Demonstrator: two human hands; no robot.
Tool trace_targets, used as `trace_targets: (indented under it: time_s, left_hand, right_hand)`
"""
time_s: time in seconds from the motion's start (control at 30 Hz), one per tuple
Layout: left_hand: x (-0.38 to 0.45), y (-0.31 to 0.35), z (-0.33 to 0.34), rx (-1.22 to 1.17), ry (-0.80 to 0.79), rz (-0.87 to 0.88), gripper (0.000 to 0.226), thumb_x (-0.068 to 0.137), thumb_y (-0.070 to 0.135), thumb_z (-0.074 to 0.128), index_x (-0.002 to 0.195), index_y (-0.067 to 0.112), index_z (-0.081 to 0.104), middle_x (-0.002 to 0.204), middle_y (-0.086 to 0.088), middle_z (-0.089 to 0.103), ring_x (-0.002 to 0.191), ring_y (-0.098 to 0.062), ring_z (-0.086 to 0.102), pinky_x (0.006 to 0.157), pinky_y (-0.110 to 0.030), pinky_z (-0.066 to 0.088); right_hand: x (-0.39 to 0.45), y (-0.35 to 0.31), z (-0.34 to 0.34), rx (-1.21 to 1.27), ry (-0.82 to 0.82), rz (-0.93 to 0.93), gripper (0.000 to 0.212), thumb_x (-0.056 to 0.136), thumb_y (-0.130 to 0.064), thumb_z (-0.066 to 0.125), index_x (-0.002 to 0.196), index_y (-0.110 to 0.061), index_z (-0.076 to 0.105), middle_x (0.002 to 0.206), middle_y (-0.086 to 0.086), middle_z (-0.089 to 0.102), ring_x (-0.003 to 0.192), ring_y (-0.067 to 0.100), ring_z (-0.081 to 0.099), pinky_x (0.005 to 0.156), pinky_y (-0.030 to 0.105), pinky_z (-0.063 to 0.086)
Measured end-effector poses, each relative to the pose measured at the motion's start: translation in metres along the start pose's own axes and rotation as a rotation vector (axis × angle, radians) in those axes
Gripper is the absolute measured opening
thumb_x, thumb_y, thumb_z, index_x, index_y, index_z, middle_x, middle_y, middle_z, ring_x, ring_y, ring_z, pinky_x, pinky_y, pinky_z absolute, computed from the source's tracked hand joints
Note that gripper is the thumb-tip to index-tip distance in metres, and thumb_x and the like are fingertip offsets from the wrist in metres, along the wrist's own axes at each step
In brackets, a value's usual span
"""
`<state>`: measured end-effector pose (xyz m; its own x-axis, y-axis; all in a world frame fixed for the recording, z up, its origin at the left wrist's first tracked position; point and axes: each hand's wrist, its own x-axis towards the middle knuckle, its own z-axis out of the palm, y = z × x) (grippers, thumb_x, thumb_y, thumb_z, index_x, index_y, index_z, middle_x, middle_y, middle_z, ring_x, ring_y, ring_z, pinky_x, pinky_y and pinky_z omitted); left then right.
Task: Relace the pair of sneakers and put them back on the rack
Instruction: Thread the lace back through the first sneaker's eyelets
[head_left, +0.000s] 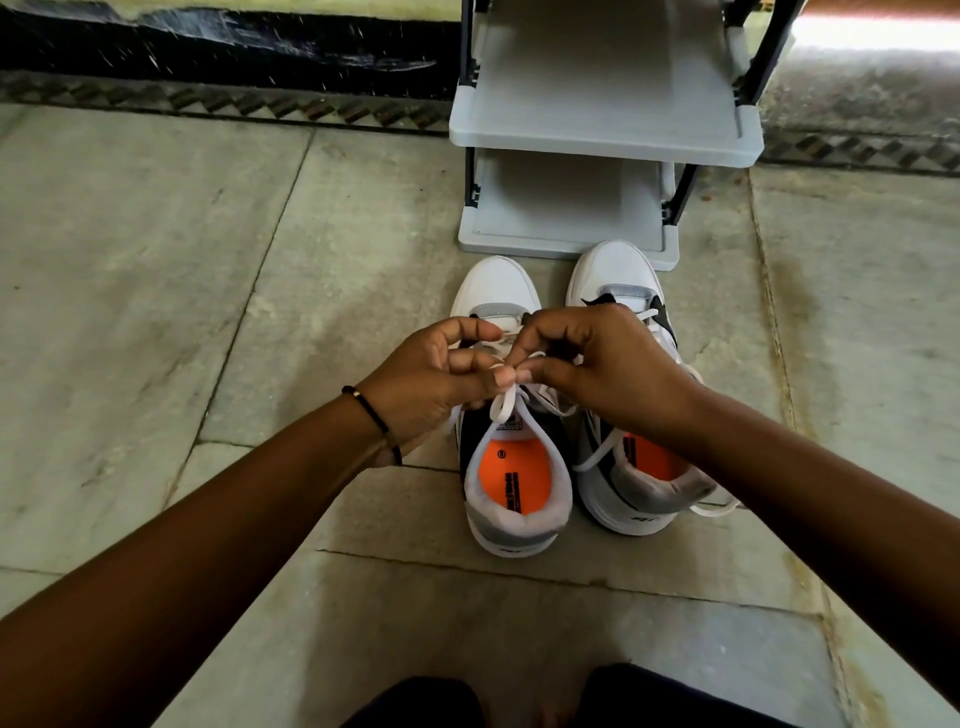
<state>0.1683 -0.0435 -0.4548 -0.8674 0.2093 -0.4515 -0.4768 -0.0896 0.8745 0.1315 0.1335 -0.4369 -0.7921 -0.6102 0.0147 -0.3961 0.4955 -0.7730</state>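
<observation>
Orange insoles (519, 480) carry black print, too small to read.

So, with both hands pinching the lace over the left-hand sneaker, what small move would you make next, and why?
Probably pull the pinched lace snug. The left hand and right hand meet over the near sneaker, where a loop hangs slack above the tongue. The other sneaker has loose lace ends trailing, so it likely follows.

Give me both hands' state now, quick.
Left hand: closed, fingers pinching the left sneaker's white lace.
Right hand: closed, pinching the same lace.
</observation>
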Motion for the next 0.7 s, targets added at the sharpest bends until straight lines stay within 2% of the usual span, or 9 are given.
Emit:
trace_targets:
  time_s: [0.07,0.13,0.2,0.27,0.37,0.47,0.57,0.63,0.7]
  left_hand:
    - [-0.002,0.001,-0.001,0.011,0.011,0.035,0.035,0.072,-0.004,0.065,0.097,0.018,0.055,0.074,0.001,0.073,0.072,-0.008,0.07,0.063,-0.018,0.054]
    - [-0.004,0.001,-0.001,0.035,0.017,0.066,0.034,0.072,-0.007,0.065,0.095,0.018,0.057,0.071,0.003,0.075,0.072,-0.008,0.071,0.064,-0.017,0.054]
    - [-0.006,0.003,0.0,0.136,0.038,0.121,0.034,0.072,-0.007,0.067,0.093,0.018,0.059,0.068,0.006,0.074,0.071,-0.006,0.07,0.065,-0.016,0.054]
    - [-0.008,0.006,0.003,0.299,0.08,0.197,0.032,0.071,-0.004,0.07,0.092,0.018,0.06,0.07,0.005,0.074,0.073,-0.006,0.07,0.069,-0.016,0.055]
    - [-0.012,0.009,0.01,0.524,0.162,0.291,0.026,0.074,0.003,0.071,0.092,0.019,0.062,0.084,0.0,0.073,0.08,-0.007,0.07,0.076,-0.016,0.055]
    - [-0.015,0.009,0.021,0.564,0.212,0.333,0.014,0.084,0.011,0.062,0.094,0.02,0.063,0.09,0.002,0.071,0.082,-0.008,0.069,0.077,-0.014,0.054]
    - [-0.011,0.007,0.024,0.472,0.209,0.24,0.02,0.094,0.012,0.044,0.101,0.012,0.063,0.082,-0.007,0.068,0.071,-0.014,0.065,0.072,-0.016,0.054]
    - [-0.009,0.005,0.02,0.403,0.156,0.127,0.025,0.095,0.009,0.042,0.107,0.006,0.063,0.077,-0.007,0.066,0.067,-0.009,0.063,0.067,-0.014,0.055]
    - [-0.008,0.001,0.017,0.349,0.129,0.078,0.024,0.093,0.007,0.046,0.109,0.004,0.063,0.074,-0.002,0.066,0.061,-0.002,0.062,0.065,-0.014,0.055]
  right_hand:
    - [0.0,-0.003,0.0,-0.09,-0.039,-0.027,0.009,0.08,-0.013,0.065,0.087,-0.019,0.065,0.063,0.0,0.064,0.056,0.01,0.057,0.055,0.03,0.046]
    - [0.001,-0.005,0.001,-0.171,-0.052,-0.048,0.014,0.08,-0.014,0.064,0.094,-0.018,0.064,0.058,-0.012,0.053,0.052,0.002,0.048,0.052,0.02,0.038]
    - [0.001,-0.007,0.003,-0.262,-0.066,-0.055,0.015,0.081,-0.017,0.063,0.096,-0.012,0.064,0.06,-0.013,0.047,0.053,0.007,0.045,0.05,0.017,0.032]
    - [0.0,-0.007,0.007,-0.299,-0.067,-0.036,0.01,0.082,-0.02,0.063,0.088,-0.011,0.063,0.058,-0.011,0.044,0.051,0.011,0.043,0.049,0.023,0.032]
    - [-0.005,-0.004,0.012,-0.21,0.007,0.036,0.014,0.08,-0.024,0.065,0.074,-0.017,0.054,0.053,-0.011,0.045,0.05,0.006,0.044,0.049,0.025,0.034]
    - [-0.008,0.0,0.016,-0.046,0.117,0.129,0.016,0.078,-0.02,0.065,0.069,-0.012,0.054,0.054,0.004,0.057,0.05,0.018,0.056,0.05,0.029,0.043]
    - [-0.009,-0.002,0.021,-0.027,0.196,0.161,0.018,0.075,-0.019,0.065,0.066,-0.01,0.052,0.053,0.007,0.058,0.049,0.017,0.055,0.05,0.029,0.043]
    - [-0.009,-0.005,0.024,-0.06,0.21,0.155,0.019,0.075,-0.021,0.066,0.067,-0.008,0.053,0.052,0.001,0.052,0.047,0.008,0.045,0.049,0.026,0.036]
    - [-0.009,-0.005,0.025,-0.065,0.203,0.149,0.02,0.076,-0.022,0.066,0.069,-0.007,0.054,0.051,-0.002,0.05,0.045,0.007,0.042,0.048,0.024,0.034]
